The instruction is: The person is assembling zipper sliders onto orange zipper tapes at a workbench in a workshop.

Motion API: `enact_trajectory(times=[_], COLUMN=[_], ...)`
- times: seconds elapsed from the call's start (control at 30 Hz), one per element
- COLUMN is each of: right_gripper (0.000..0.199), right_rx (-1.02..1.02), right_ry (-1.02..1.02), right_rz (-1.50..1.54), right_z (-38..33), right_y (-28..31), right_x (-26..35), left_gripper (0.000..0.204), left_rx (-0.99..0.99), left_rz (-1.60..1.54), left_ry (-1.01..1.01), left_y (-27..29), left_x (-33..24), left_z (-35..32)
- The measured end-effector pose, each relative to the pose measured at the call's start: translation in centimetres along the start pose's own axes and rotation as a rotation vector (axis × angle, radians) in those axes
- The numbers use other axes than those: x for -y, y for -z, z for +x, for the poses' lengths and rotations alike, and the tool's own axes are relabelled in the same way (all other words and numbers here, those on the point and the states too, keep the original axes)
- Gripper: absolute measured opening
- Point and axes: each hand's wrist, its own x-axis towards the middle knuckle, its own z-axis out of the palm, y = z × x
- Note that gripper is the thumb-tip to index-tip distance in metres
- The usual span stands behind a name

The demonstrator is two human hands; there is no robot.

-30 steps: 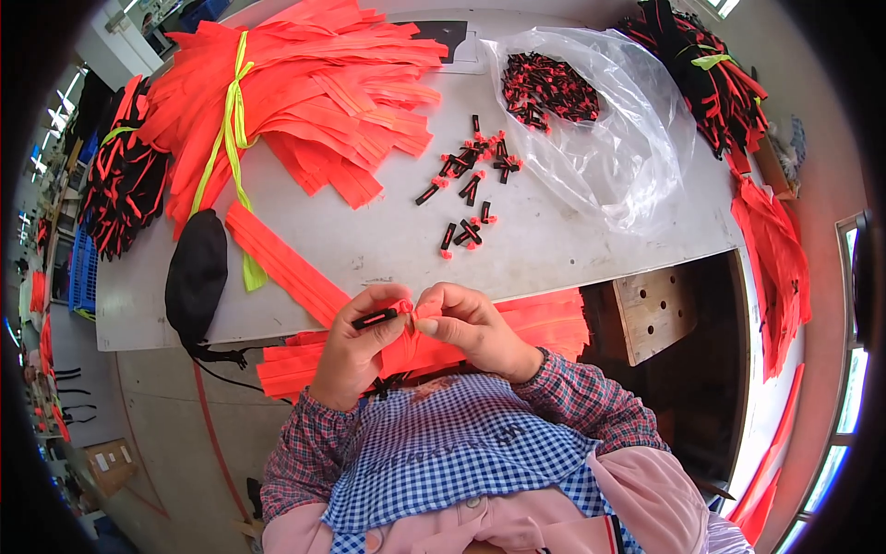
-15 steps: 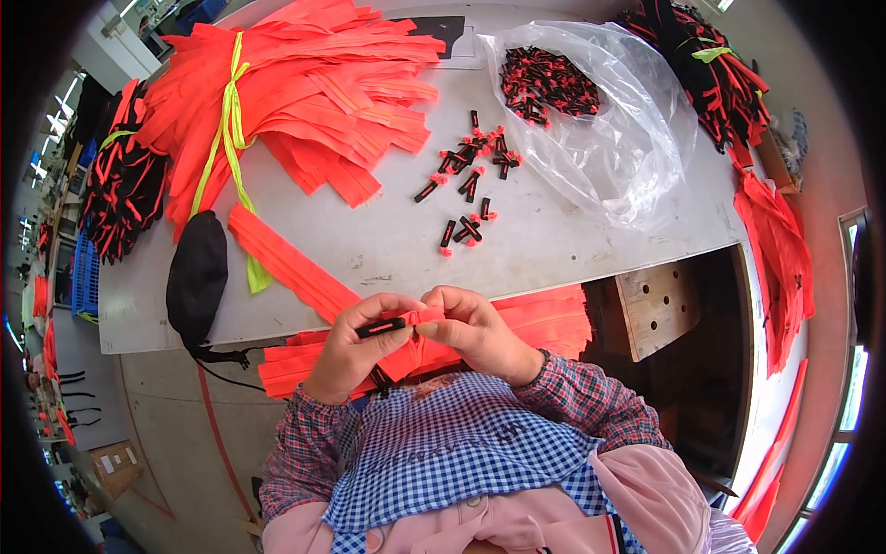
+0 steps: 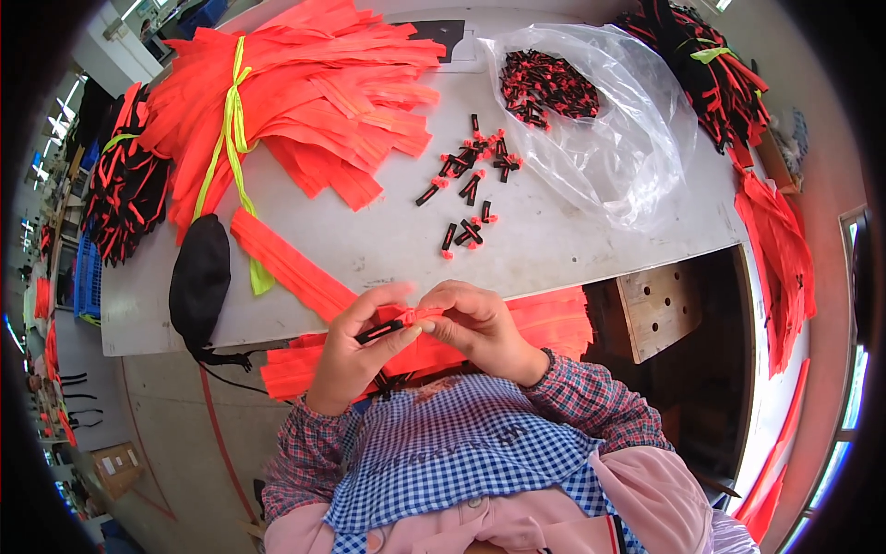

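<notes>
Over the table's near edge, my left hand (image 3: 340,362) pinches a black zipper pull (image 3: 379,331) with a red slider end between thumb and fingers. Close against it, the thumb and index finger of my right hand (image 3: 482,334) press on the red zipper tape where it meets the pull. One orange-red zipper strip (image 3: 291,265) runs from the table down toward my left hand. More red zipper strips (image 3: 554,319) lie across my lap under both hands. How far the tape passes into the slider is hidden by my fingertips.
A large bundle of red strips (image 3: 314,102) tied with yellow ribbon covers the table's left. Loose zipper pulls (image 3: 471,185) lie mid-table, beside a clear plastic bag (image 3: 628,175) holding many more. A black pouch (image 3: 199,277) hangs at the left edge; a wooden board (image 3: 657,309) with holes is below right.
My left fingers have lifted and shifted slightly, the index finger blurred, and the zipper pull has tilted a little. My right hand stays pinched at nearly the same spot.
</notes>
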Motion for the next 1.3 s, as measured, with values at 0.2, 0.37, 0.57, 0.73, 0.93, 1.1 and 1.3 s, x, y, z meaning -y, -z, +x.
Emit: enact_trajectory(times=[0.2,0.37,0.57,0.73,0.93,1.1,1.3], right_gripper=[0.022,0.025,0.026,0.031,0.029,0.027,0.028], right_rx=[0.039,0.049,0.039,0.074,0.06,0.062,0.062], right_ry=[0.172,0.207,0.389,0.426,0.446,0.35,0.3], right_rz=[-0.168,-0.222,-0.451,-0.561,-0.515,-0.399,-0.409], right_z=[0.2,0.0,-0.3,-0.2,-0.4,-0.8,-0.9], right_y=[0.3,0.2,0.4,0.5,0.4,0.4,0.5], right_x=[0.6,0.6,0.8,0.9,0.4,0.3,0.3], left_gripper=[0.031,0.031,0.031,0.029,0.027,0.026,0.025], left_rx=[-0.03,0.007,-0.017,-0.017,-0.006,0.005,-0.002], left_rz=[0.239,0.411,0.379,0.47,0.422,0.384,0.384], left_ry=[-0.132,-0.255,-0.283,-0.318,-0.282,-0.28,-0.264], left_y=[0.6,0.4,0.0,-0.1,-0.1,0.1,0.0], left_x=[0.6,0.4,0.8,0.7,0.6,1.1,1.6], left_z=[-0.3,-0.6,-0.6,-0.8,-0.9,-0.6,-0.5])
